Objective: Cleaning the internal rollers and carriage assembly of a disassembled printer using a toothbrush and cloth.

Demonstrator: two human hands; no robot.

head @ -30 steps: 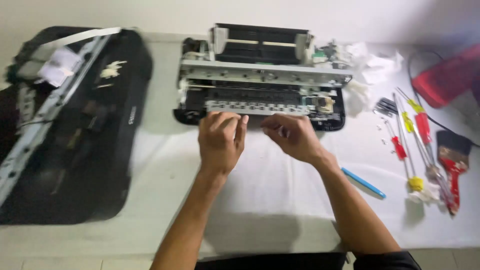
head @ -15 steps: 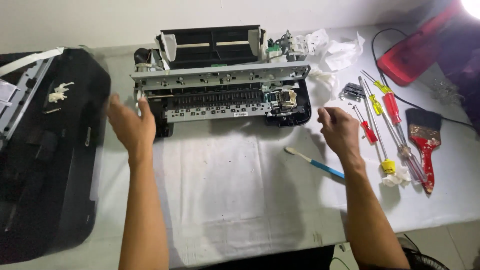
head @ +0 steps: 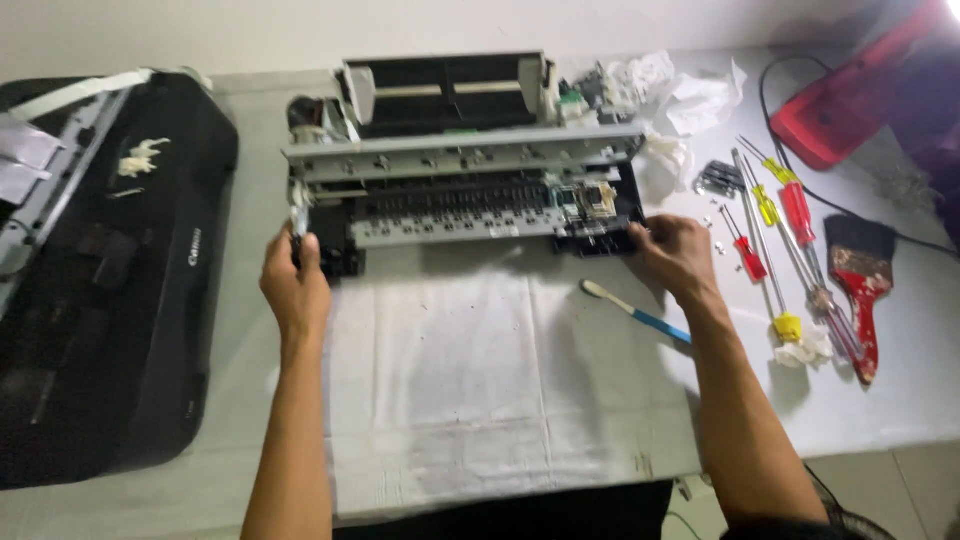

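A stripped printer chassis [head: 460, 180] with a grey metal rail and black base lies at the back of a white cloth [head: 470, 380]. My left hand [head: 295, 285] grips the chassis's front left corner. My right hand [head: 675, 255] holds its front right corner, beside the carriage. A blue-handled toothbrush [head: 630, 310] lies on the cloth just below my right wrist.
The black printer cover [head: 110, 280] lies at the left. Red and yellow screwdrivers [head: 770, 230], a red-handled paintbrush [head: 860, 280], small screws and crumpled tissues [head: 690, 100] sit at the right. A red object [head: 850, 110] with a black cable is at the far right.
Both hands went from the chassis's front middle outward, then closed on its left and right front corners. The camera view has shifted left.
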